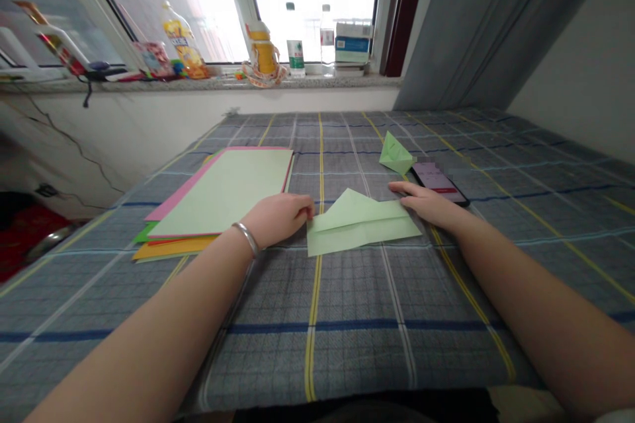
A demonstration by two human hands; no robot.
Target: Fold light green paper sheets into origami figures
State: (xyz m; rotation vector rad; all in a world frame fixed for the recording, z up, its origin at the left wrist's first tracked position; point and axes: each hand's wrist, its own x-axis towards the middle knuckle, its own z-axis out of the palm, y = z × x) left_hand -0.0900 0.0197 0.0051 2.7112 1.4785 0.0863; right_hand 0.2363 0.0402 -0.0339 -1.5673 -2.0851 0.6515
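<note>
A folded sheet of pale green paper (pixel 364 221) lies on the checked cloth, with a pointed peak at its far side and a long crease across it. My left hand (pixel 282 217), with a silver bangle at the wrist, has its fingers curled closed at the paper's left end. At the other end, my right hand (pixel 429 203) rests with fingers stretched out and apart, touching the paper's right corner. Beyond that hand stands a small folded green paper shape (pixel 395 153). A phone (pixel 439 182) with a lit screen lies beside it, partly behind my right hand.
To the left lies a stack of coloured paper (pixel 233 188), pale green on top, with pink, orange and green edges showing. The checked cloth (pixel 357 357) covers the surface. Behind, a windowsill (pixel 208 84) holds bottles, a yellow cup (pixel 264 53) and a box (pixel 352 46).
</note>
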